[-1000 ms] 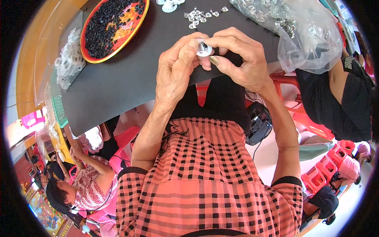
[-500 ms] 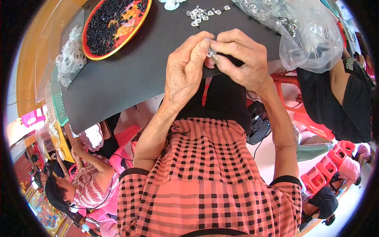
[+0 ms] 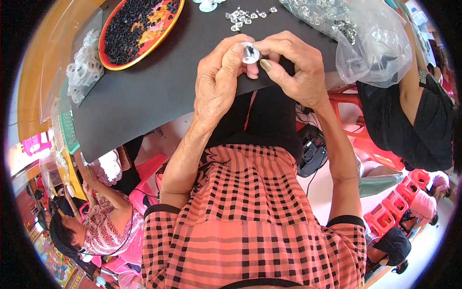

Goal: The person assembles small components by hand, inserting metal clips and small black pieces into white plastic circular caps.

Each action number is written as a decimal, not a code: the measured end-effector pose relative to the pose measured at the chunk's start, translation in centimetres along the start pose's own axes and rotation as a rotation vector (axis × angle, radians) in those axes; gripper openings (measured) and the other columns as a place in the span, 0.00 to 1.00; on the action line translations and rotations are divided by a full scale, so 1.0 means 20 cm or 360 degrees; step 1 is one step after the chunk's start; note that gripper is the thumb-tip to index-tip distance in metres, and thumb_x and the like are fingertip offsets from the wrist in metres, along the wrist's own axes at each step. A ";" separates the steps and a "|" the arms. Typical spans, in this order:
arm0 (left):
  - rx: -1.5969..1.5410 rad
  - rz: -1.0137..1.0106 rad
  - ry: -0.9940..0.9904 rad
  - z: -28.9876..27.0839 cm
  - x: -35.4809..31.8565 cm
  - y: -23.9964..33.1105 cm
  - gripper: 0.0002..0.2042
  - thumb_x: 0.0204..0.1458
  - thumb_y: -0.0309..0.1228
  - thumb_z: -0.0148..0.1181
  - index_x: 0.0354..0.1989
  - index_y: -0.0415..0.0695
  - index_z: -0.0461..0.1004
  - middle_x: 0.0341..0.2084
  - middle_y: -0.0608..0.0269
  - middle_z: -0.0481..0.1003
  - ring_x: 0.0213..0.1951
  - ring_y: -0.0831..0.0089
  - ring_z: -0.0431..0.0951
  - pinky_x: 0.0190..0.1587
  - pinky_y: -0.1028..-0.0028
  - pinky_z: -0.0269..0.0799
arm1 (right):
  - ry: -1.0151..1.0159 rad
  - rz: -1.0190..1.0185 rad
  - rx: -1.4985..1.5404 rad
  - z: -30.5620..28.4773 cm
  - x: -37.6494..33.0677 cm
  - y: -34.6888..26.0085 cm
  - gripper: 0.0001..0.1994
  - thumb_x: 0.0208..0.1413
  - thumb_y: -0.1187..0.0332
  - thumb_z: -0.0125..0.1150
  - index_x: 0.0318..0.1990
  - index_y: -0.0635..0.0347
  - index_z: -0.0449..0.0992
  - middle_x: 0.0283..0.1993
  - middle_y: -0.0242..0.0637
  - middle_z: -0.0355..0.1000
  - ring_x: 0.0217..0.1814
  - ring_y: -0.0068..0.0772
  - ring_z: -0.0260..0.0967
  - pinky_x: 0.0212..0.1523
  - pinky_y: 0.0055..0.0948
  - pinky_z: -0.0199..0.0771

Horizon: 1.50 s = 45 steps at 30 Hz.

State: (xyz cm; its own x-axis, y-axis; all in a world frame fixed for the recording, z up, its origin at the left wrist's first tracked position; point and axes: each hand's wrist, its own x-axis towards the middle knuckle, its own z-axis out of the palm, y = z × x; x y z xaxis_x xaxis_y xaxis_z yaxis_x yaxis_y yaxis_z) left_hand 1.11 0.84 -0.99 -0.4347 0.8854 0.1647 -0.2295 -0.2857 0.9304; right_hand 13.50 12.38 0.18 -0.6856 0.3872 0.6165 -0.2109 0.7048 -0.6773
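Here's the small round white piece (image 3: 250, 57), a black bit (image 3: 250, 49) showing on its face, held up near the dark table's (image 3: 168, 77) front edge. My left hand (image 3: 219, 77) pinches it between thumb and fingers; my right hand (image 3: 298, 72) brings its forefinger to the rim, thumb parted from it. Beyond, clear faceted pieces (image 3: 247, 21) lie scattered; right, a transparent bag (image 3: 375, 53); left, a red tray (image 3: 150, 30) of black bits (image 3: 120, 43).

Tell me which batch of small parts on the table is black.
The small black pieces in the round, yellow-rimmed red tray toward the left. The loose clear pieces and the whitish parts beside the tray are both pale.
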 end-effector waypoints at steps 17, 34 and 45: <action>-0.1005 -0.0323 -0.0166 -0.09 0.04 0.03 0.15 0.60 0.29 0.40 0.50 0.30 0.64 0.38 0.40 0.73 0.33 0.62 0.75 0.37 0.64 0.75 | 0.0069 0.0275 0.0214 0.00 -0.03 0.04 0.09 0.50 0.76 0.59 0.41 0.60 0.77 0.28 0.29 0.69 0.27 0.15 0.63 0.30 0.17 0.65; -0.1518 -0.0428 -0.0351 -0.12 0.03 0.04 0.20 0.58 0.32 0.48 0.55 0.31 0.61 0.37 0.45 0.73 0.29 0.71 0.69 0.32 0.71 0.68 | -0.0021 0.0355 0.0103 -0.02 0.00 -0.02 0.08 0.50 0.77 0.60 0.39 0.62 0.76 0.28 0.30 0.70 0.27 0.17 0.64 0.29 0.18 0.64; -0.0286 0.0158 0.0136 -0.19 0.03 0.30 0.16 0.57 0.36 0.50 0.46 0.35 0.68 0.35 0.52 0.74 0.32 0.69 0.75 0.36 0.70 0.72 | 0.0015 0.0471 0.0273 -0.01 -0.04 -0.04 0.06 0.50 0.81 0.56 0.36 0.66 0.75 0.27 0.26 0.64 0.28 0.14 0.57 0.28 0.16 0.58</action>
State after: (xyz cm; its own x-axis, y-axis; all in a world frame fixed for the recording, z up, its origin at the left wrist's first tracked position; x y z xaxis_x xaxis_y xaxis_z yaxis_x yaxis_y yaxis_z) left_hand -3.95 -1.75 3.50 -0.5335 0.8176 0.2168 -0.3303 -0.4374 0.8364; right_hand 14.33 11.60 0.37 -0.7282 0.5662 0.3863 -0.1185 0.4511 -0.8846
